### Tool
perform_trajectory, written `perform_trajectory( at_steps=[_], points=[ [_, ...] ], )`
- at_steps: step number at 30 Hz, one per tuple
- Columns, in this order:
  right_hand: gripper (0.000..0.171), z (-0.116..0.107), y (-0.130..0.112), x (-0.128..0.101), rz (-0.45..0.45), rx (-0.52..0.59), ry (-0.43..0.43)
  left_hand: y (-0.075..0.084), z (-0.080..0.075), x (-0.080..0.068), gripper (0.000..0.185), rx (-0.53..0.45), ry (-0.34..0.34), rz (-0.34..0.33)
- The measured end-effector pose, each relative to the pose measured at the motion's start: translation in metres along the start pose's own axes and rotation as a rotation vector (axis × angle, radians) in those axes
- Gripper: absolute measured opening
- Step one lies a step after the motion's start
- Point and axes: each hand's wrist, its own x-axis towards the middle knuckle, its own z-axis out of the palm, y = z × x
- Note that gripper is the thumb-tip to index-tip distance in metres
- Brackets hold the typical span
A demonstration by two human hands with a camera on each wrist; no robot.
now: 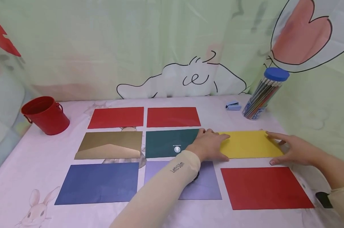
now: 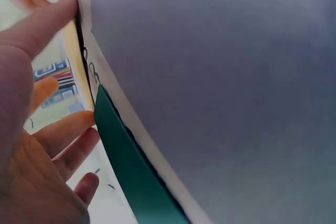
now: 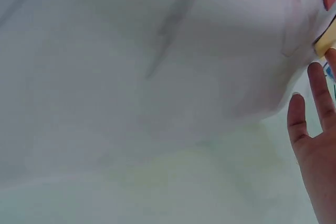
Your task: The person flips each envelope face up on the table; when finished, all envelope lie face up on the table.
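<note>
I see the yellow envelope (image 1: 250, 144) lying lengthwise left to right between my 2 hands: left hand (image 1: 210, 145) and right hand (image 1: 292, 148), fingers straight, touching its ends.

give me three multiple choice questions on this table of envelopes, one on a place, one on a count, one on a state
1. Where is the red bucket?
A. far left of the table
B. beside the pencil tub
C. on the blue envelope

2. How many red envelopes lie on the table?
A. one
B. three
C. five

3. How do the hands meet the yellow envelope?
A. both lift it into the air
B. flat fingers at each end
C. neither is near it

Answers:
1 A, it stands at the left edge.
2 B, two in the back row, one at front right.
3 B, the left hand and right hand rest straight-fingered at its ends.
</note>
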Motion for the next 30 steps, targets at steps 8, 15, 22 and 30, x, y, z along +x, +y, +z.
perform_trajectory(
  at_steps=[8, 15, 22, 30],
  points=[
    [0.104, 0.001, 0.001, -0.007, -0.025, -0.031, 0.028, -0.002, 0.0, 0.004, 0.078, 0.083, 0.017, 0.045],
    [0.101, 0.003, 0.0, -0.01, -0.003, -0.021, 0.012, -0.002, -0.001, 0.0, 0.082, 0.036, 0.013, 0.083],
    [0.094, 0.0, -0.003, -0.014, -0.013, -0.014, 0.017, -0.003, -0.003, -0.004, 0.083, 0.039, 0.025, 0.107],
    [0.095, -0.008, -0.004, -0.027, 0.0, 0.035, 0.11, -0.014, -0.004, -0.006, 0.071, 0.042, 0.148, 0.202]
  ],
)
